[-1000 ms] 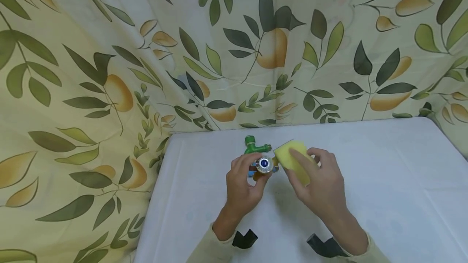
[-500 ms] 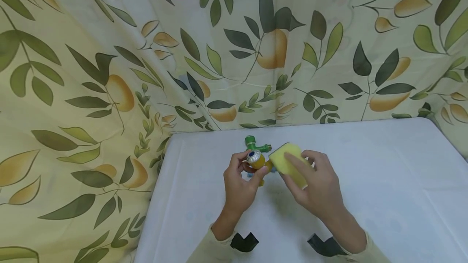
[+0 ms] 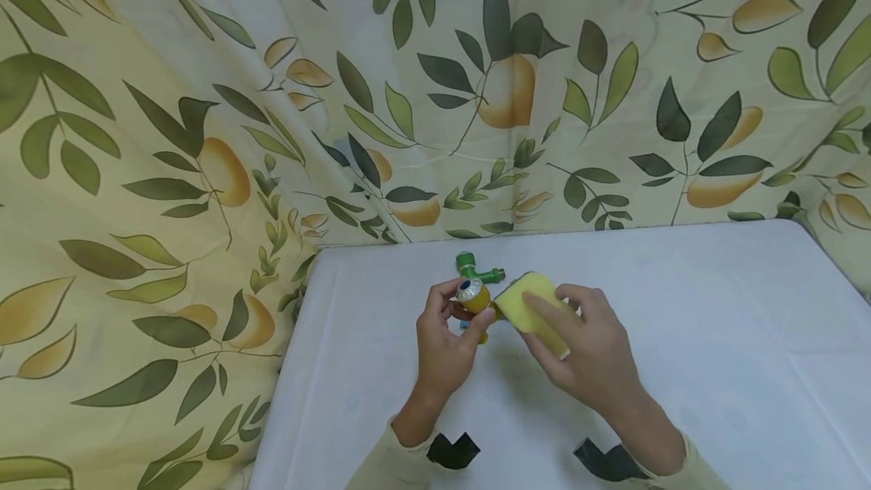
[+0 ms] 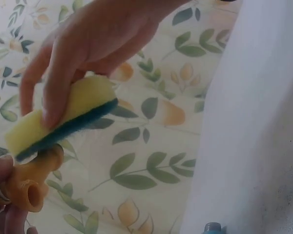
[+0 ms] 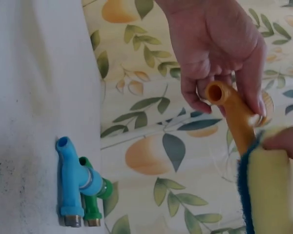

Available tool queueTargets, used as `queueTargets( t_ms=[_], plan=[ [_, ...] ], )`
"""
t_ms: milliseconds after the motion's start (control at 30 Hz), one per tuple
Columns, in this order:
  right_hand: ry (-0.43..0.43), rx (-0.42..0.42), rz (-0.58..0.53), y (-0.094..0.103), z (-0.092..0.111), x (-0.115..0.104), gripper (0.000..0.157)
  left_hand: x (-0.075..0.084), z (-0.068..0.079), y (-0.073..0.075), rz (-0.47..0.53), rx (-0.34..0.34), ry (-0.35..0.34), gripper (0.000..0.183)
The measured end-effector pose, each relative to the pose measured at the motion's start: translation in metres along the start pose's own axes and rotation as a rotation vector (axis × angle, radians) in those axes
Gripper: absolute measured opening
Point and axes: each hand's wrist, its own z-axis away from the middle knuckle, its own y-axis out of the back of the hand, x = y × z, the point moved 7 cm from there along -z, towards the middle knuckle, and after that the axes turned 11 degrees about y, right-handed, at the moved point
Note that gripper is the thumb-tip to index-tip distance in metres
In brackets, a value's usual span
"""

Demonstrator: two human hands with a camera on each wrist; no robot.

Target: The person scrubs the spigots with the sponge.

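Note:
My left hand (image 3: 442,354) grips a yellow-orange plastic tap (image 3: 478,299) by its body, above the table. The tap's silver knob with a dark blue centre points up and left. A yellow sponge (image 3: 520,305) with a blue-green scouring side is pinched in my right hand (image 3: 602,358). In the left wrist view the scouring side of the sponge (image 4: 71,109) lies against one end of the tap (image 4: 27,183). From the right wrist view, the tap's open spout (image 5: 216,92) sticks out beside the left hand (image 5: 219,48), and the sponge (image 5: 271,187) covers the opposite end.
A green tap (image 3: 479,272) and a blue tap (image 5: 72,180) lie side by side on the white table (image 3: 714,339), beyond the left hand. Leaf-patterned curtain (image 3: 612,112) hangs behind the table and along its left side. Black bands (image 3: 454,451) show at the sleeves.
My left hand has tilted the tap so its knob swings up and left, showing more of the yellow body. The sponge has moved slightly left and down with my right hand.

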Motion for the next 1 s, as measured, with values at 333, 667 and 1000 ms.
queueTargets(
  t_ms=[333,667,1000],
  plan=[
    [-0.112,-0.021,-0.042,-0.002,0.002,0.009,0.046,0.016,0.007,0.000,-0.318,0.073,-0.352,0.048],
    [-0.100,-0.030,-0.073,0.000,-0.006,0.012,0.046,0.035,0.024,-0.011,-0.721,0.115,-0.809,0.031],
    [-0.011,-0.169,-0.096,-0.001,-0.020,0.016,0.051,0.037,0.040,-0.022,-0.935,0.080,-1.050,0.032]
  ],
)
